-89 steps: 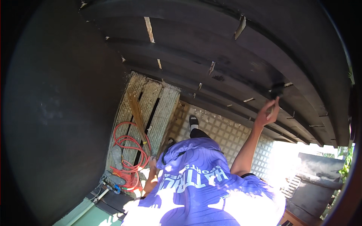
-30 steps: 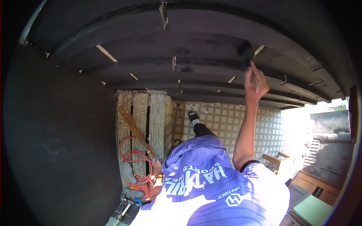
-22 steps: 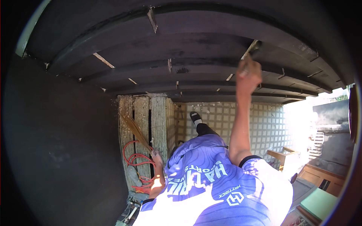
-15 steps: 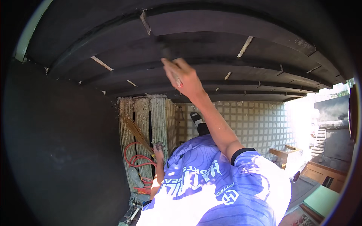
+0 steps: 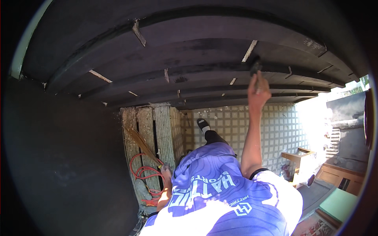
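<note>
Right hand (image 5: 260, 93) at 2 o'clock from centre of view, arm reaching up from the lower edge. Fingers curled round the handle of a brush (image 5: 256, 70), dark head pointing to 12. The brush, also at 2 o'clock, lies over the lower edge of 1 of the dark boards (image 5: 204, 53); head blurred, so contact with the surface cannot be told. A pale strip (image 5: 249, 51) shows just beside the head, at its 11 o'clock. Boards curve across the whole 12 o'clock side, more pale strips scattered along them.

Left hand (image 5: 166, 172) low, at 7 o'clock, close to the purple shirt (image 5: 208, 155). Fingers partly bent by the yellowish end of a straw broom (image 5: 141, 142); cannot tell whether they grip it or only lie against it. Broom slants across pale ribbed slats (image 5: 162, 129) at 8 o'clock. Red hose (image 5: 131, 167) looped on the same slats, between 7 and 8, with a grey flat object (image 5: 142, 189) near it.

Dark wall (image 5: 59, 145) fills 9 o'clock. Near centre, 1 foot in a dark sandal (image 5: 202, 123) on tiled floor (image 5: 228, 124). Wooden frame (image 5: 301, 153) between 3 and 4; light green panel (image 5: 339, 204) at 4.
</note>
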Motion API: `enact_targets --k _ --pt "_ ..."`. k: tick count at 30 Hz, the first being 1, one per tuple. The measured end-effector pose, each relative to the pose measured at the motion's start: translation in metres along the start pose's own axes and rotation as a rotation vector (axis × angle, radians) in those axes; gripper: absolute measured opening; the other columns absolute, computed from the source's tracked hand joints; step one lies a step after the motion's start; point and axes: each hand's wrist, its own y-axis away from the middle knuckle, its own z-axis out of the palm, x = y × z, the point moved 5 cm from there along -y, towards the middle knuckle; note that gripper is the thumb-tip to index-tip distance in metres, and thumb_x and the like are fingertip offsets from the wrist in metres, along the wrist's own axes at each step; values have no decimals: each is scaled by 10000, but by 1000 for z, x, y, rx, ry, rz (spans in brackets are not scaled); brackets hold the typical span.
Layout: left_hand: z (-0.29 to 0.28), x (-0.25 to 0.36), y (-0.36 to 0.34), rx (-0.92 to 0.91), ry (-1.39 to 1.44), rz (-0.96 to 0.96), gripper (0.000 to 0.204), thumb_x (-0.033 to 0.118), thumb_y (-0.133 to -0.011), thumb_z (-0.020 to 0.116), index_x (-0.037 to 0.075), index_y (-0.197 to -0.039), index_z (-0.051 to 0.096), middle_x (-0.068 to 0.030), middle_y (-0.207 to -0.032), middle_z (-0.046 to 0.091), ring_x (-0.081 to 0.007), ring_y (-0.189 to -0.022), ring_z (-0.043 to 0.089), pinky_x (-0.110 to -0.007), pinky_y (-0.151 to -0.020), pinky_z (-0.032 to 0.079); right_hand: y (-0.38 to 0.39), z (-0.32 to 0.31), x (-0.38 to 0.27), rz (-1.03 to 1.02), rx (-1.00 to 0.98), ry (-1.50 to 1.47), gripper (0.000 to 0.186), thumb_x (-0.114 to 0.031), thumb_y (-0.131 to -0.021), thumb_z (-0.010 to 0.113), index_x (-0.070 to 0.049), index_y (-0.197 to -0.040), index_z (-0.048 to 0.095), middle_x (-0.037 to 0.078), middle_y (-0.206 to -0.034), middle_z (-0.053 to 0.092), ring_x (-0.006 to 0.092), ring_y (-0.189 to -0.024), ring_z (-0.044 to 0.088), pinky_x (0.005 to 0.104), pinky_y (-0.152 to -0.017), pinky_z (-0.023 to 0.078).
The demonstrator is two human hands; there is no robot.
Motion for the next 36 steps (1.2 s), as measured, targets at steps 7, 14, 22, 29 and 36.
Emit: enact_targets --k 7,14,22,29,36 --pt "29 74 8 2 29 61 312 28 -921 459 -5 -1229 496 -125 -1130 647 -190 -881 642 -279 -686 473 90 81 -191 -275 -416 -426 458 -20 -779 627 102 -1213 546 194 -900 620 261 -754 627 318 -670 579" --pt "38 83 24 -5 23 98 316 51 -936 455 3 -1245 499 -116 -1164 633 -193 -886 642 -271 -670 471 74 87 -175 -284 -296 -659 294 -55 -820 670 12 -1106 647 173 -983 655 291 -820 662 341 -716 589" --pt "4 -1 44 113 140 -153 321 66 -921 460 -25 -1222 526 -115 -1128 642 -214 -865 645 -274 -694 488 -16 -24 19 89 36 44 185 -58 -854 668 0 -1027 696 143 -887 688 288 -784 672 356 -676 547" --pt "12 30 39 44 36 -167 316 78 -930 454 10 -1225 545 -91 -1092 651 -232 -869 651 -311 -706 497 -48 9 -63 14 146 76 182 -47 -862 652 -8 -1034 696 149 -864 671 278 -736 664 353 -632 529" --pt "51 87 5 -1 167 -66 322 110 -959 453 33 -1266 510 -108 -1210 593 -236 -984 640 -356 -796 513 -23 28 -172 -326 15 -596 292 15 -736 745 23 -1018 670 136 -890 627 255 -706 620 326 -623 530"
